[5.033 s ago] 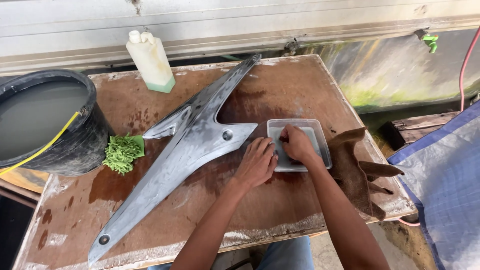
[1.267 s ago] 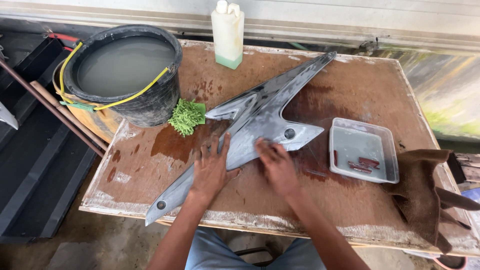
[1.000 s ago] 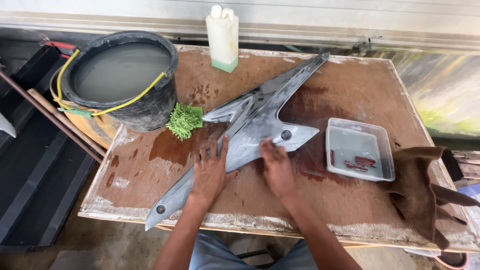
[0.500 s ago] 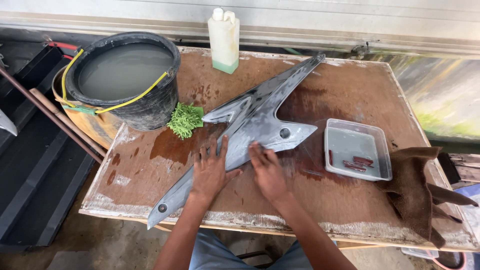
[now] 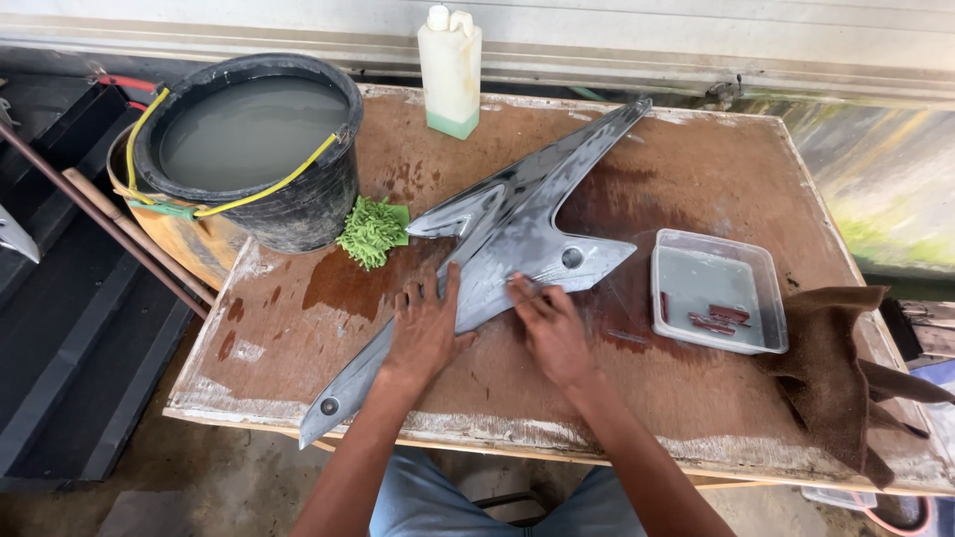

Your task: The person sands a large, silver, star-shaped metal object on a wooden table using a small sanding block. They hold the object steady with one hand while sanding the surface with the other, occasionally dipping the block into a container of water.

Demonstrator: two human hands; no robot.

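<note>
Grey panel [image 5: 497,249], long and pointed, lies diagonally across the wet table [image 5: 696,159], its thin tail reaching to the near left edge and its tip pointing toward the far edge by the bottle [image 5: 450,70].

- Left hand [image 5: 426,333]: flat and spread, palm pressing down on the narrow part of the panel near the middle of the table. No closed grip; it only pins.
- Right hand [image 5: 552,333]: fingers extended and laid on the panel's lower edge just beside the round hole. Whether something thin sits under the fingers, cannot tell.

Risks, as judged:
- Panel and table both look wet. With only downward pressure, the panel could skid sideways, and the tail at the near left edge could slide off.
- A hard stroke toward the right could push the panel's point into the shallow tray [image 5: 718,288], which holds liquid and sits near, and slop it over.
- The black bucket [image 5: 249,139] full of grey water overhangs the far left corner; a shove to the table could tip or spill it.
- Green scrubber [image 5: 370,231] lies just beside the panel's fork and could get dragged along.
- Brown cloth [image 5: 836,378] hangs over the right edge and could drop.
</note>
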